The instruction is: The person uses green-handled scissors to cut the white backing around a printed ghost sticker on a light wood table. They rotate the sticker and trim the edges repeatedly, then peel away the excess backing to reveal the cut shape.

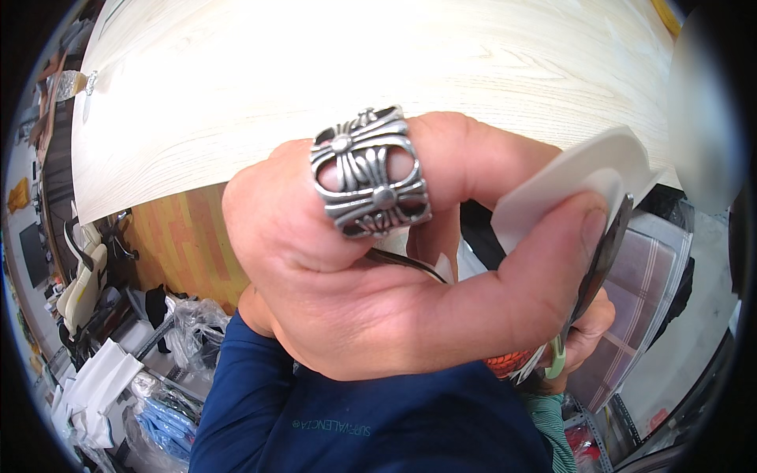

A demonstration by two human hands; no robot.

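Close to the camera, my left hand [366,284] fills the middle of the view, with a wide openwork silver ring [372,171] on one finger. Its thumb and forefinger pinch a thin white piece [621,151], paper or plastic. Beside the thumb runs a dark metal blade [609,254], with a light green handle loop [556,358] below it; these look like scissors. My right hand [594,322] is partly hidden behind the blade and grips the handle end. Another dark, narrow strip [405,260] shows beneath my left palm; what it belongs to is unclear.
A pale wood-grain table [236,88] lies ahead. At left are a cream office chair [86,284], white cloth [97,390] and bagged blue goods [165,423] on metal shelving. Plaid fabric in clear wrapping [630,295] lies at right. A blurred pale object [707,112] stands near the right rim.
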